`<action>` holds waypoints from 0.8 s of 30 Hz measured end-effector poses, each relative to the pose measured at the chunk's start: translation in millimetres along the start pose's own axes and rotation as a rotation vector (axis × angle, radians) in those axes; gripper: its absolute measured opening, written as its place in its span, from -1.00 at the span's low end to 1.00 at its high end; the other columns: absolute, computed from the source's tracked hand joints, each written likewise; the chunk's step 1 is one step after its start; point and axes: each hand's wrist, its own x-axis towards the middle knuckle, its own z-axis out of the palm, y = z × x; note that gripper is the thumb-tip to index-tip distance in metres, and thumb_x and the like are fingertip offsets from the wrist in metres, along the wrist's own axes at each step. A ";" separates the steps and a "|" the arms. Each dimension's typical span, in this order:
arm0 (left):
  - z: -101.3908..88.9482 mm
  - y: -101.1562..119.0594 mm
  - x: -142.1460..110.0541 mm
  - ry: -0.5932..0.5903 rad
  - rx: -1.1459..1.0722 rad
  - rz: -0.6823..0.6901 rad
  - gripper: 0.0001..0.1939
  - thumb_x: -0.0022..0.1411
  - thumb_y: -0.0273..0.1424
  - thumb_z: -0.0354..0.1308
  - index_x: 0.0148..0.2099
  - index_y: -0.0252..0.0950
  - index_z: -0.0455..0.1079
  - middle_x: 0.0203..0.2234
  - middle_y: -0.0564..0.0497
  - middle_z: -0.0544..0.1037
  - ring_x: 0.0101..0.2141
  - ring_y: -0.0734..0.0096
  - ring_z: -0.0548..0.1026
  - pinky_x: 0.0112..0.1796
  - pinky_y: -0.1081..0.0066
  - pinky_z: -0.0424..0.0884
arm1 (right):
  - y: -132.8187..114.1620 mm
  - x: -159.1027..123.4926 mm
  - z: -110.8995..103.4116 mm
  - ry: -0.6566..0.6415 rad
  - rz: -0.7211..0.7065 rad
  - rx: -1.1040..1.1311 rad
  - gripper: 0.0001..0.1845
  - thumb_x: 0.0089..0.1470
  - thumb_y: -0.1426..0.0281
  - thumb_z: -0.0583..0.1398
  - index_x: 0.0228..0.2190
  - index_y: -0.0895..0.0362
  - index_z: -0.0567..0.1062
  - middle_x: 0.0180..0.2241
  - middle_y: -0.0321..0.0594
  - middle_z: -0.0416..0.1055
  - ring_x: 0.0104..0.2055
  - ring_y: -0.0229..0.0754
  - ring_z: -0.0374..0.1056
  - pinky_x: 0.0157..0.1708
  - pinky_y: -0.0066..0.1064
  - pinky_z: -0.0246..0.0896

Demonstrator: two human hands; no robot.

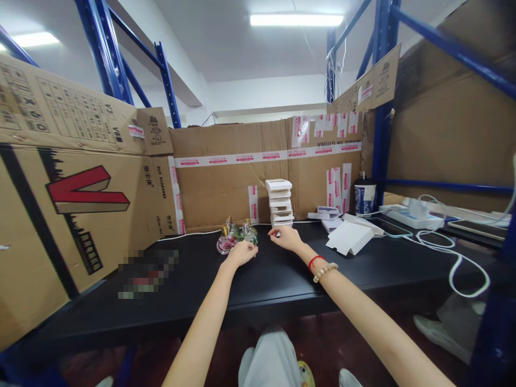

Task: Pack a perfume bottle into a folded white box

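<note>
On the black table (274, 279), my left hand (243, 253) is just in front of small glass bottles, its fingers curled in. These bottles (226, 243) have gold and silvery caps, with pink and green showing in the glass. My right hand (285, 238) is closed too, fingertips drawn together, in front of a stack of small white boxes (280, 203). The stack stands against the cardboard wall, and the hand covers its foot in this view. Whatever either hand may hold is hidden or too small to name. A gap separates the two hands.
Opened white cartons (350, 236) lie right of my right hand. Farther right are a patterned cup (365, 198), a white power strip (419, 216) and looping white cables (455, 263). Cardboard panels (229, 193) enclose the back and left. A pixelated patch hides something at left.
</note>
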 end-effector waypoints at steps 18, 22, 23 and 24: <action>0.6 -1.3 1.7 0.001 0.033 0.032 -0.67 0.14 -0.28 -0.12 -0.46 -0.34 0.39 -0.50 0.07 0.44 -0.43 0.58 0.34 -0.44 0.56 0.07 | 51.0 7.0 -27.2 0.598 0.628 -0.002 -0.58 0.01 0.34 0.04 -0.07 0.24 0.27 -0.02 -0.02 0.08 -0.12 -0.06 0.19 -0.18 -0.27 0.03; 0.9 -1.3 1.4 -0.003 0.034 0.027 -0.68 0.13 -0.29 -0.12 -0.45 -0.33 0.39 -0.51 0.08 0.44 -0.43 0.57 0.35 -0.43 0.56 0.08 | 62.7 6.4 -27.7 0.487 0.629 -0.159 -0.55 -0.04 0.42 0.10 -0.07 0.32 0.33 0.13 -0.04 -0.09 0.00 0.05 0.08 -0.04 -0.12 -0.09; 0.8 -1.1 1.2 -0.003 0.034 0.025 -0.68 0.13 -0.28 -0.12 -0.45 -0.32 0.39 -0.50 0.08 0.44 -0.42 0.57 0.35 -0.43 0.56 0.09 | 64.6 6.2 -28.2 0.474 0.634 -0.185 -0.56 -0.03 0.41 0.10 -0.08 0.33 0.34 0.15 -0.06 -0.13 0.02 0.05 0.04 -0.02 -0.12 -0.10; 0.7 -0.9 0.8 -0.001 0.035 0.023 -0.68 0.13 -0.28 -0.12 -0.46 -0.32 0.39 -0.50 0.08 0.44 -0.42 0.57 0.36 -0.43 0.56 0.09 | 66.6 6.1 -28.9 0.467 0.634 -0.212 -0.57 -0.02 0.40 0.09 -0.09 0.32 0.36 0.16 -0.08 -0.16 0.04 0.04 0.01 -0.02 -0.12 -0.11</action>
